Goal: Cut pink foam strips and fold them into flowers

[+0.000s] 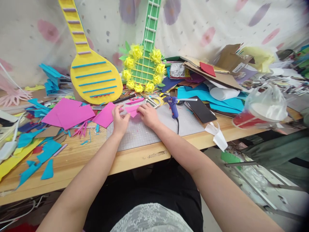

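Observation:
A small piece of pink paper (132, 110) lies between my two hands over the grey cutting mat (137, 138). My right hand (147, 114) has its fingertips closed on the right end of this piece. My left hand (120, 120) is at its left end, fingers curled and thumb against the edge. Beside my left hand is a larger sheet of pink paper (105, 115). Just behind the hands are a thin pink strip (134, 101) and scissors (154, 102). A purple hot glue gun (173, 106) with a glue stick in it rests right of my right hand.
A yellow paper guitar (96, 79) and a green one (145, 67) with yellow flowers lean at the back. Pink sheets (67, 112) and blue scraps (49, 149) lie left. A phone (201, 109), a bagged cup (262, 108) and piled cardboard (212, 75) occupy the right.

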`<state>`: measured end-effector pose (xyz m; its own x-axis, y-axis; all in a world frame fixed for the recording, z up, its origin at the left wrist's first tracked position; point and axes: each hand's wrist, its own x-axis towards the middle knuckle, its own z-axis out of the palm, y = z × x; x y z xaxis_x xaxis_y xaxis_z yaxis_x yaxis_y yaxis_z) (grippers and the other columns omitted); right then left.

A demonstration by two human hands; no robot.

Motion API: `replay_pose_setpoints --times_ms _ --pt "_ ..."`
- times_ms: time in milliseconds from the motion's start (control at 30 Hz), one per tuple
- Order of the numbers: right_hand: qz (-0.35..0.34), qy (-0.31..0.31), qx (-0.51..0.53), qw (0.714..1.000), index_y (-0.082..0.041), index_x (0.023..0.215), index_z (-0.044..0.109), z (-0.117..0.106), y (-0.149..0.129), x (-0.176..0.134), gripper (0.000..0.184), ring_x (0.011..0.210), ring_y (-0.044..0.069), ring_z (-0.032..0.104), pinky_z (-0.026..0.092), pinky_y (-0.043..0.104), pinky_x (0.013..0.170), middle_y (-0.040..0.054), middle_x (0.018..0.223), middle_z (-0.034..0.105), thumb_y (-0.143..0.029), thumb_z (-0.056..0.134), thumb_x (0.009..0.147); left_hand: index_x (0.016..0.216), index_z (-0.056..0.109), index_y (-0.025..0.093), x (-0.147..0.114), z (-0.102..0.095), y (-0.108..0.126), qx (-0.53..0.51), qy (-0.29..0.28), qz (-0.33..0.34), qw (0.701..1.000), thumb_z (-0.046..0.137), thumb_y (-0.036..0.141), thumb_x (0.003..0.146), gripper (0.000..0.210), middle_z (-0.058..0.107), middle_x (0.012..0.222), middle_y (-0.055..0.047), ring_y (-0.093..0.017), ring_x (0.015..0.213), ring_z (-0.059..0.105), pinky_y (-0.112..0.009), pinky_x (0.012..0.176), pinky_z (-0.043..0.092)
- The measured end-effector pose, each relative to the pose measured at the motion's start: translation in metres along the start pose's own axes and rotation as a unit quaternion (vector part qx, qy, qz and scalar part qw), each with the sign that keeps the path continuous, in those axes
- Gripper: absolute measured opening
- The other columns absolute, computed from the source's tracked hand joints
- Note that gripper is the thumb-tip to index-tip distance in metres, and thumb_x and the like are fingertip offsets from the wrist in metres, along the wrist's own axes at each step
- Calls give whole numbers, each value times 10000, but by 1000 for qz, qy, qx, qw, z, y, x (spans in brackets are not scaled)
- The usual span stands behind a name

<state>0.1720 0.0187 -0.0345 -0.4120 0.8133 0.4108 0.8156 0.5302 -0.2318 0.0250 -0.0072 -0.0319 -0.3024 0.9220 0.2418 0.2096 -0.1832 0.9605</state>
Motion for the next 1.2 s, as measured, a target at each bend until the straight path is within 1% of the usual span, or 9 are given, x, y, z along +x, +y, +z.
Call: replay_pose_setpoints --times_ms 67,133,267,333,400,533,667,967,1200 --pt "-52 8 16 998 -209 900 660 1 5 0 265 942 206 456 334 342 830 55 1043 641 -140 405 881 1051 539 232 6 -9 -4 81 55 66 993 548 86 642 434 415 1277 -87 -190 1071 511 -325 872 488" --pt "-80 5 32 996 -209 858 674 3 8 0 256 942 211 442 317 364 857 47 1031 652 -121 433 859 1001 562 219 11 -16 -5 148 57 103 982 525 61 643 393 462 1202 -84 -188 1053 504 -322 859 487" --pt "-72 -10 61 995 -191 859 679 5 11 0 261 946 216 450 325 373 868 61 1009 660 -80 445 820 878 634 216 16 -24 -4 303 -109 121 939 567 122 677 232 588 948 -47 -209 969 538 -403 931 421" --pt "-78 -26 95 992 -185 884 673 5 12 -1 275 933 202 482 349 354 862 59 1000 659 -55 451 787 864 669 237 16 -25 -4 368 -198 120 900 607 217 709 169 615 938 -45 -243 1008 536 -457 963 366" --pt "-94 -38 155 983 -178 885 666 6 13 -3 287 935 177 521 378 318 864 49 992 655 -31 460 748 898 684 259 14 -25 -5 411 -232 122 873 613 303 739 179 624 999 -54 -276 1080 508 -476 970 333" --pt "-86 -55 257 961 -159 817 659 8 16 -5 212 903 141 568 418 263 851 39 909 652 -41 500 741 1045 658 250 14 -21 -10 450 -184 115 866 573 357 789 290 603 1120 -86 -294 1124 471 -457 961 323" --pt "-61 -85 270 957 -165 817 663 11 18 -3 82 871 145 570 423 275 841 31 862 654 -171 586 789 1040 654 227 15 -16 -12 464 -136 101 869 532 357 818 284 593 1122 -103 -294 1124 458 -449 957 320" --pt "46 -99 200 974 -168 882 663 11 9 3 147 845 127 567 408 255 782 31 919 637 -222 533 841 964 608 239 6 -20 -9 445 -146 87 879 588 300 749 224 580 1052 -103 -313 1083 471 -459 941 339" --pt "119 -89 150 978 -209 1085 535 10 -4 5 246 767 127 583 385 246 667 -12 856 662 -278 508 850 812 639 256 4 -15 -9 428 -129 57 893 576 265 746 91 572 1013 -98 -321 1109 462 -490 957 324"
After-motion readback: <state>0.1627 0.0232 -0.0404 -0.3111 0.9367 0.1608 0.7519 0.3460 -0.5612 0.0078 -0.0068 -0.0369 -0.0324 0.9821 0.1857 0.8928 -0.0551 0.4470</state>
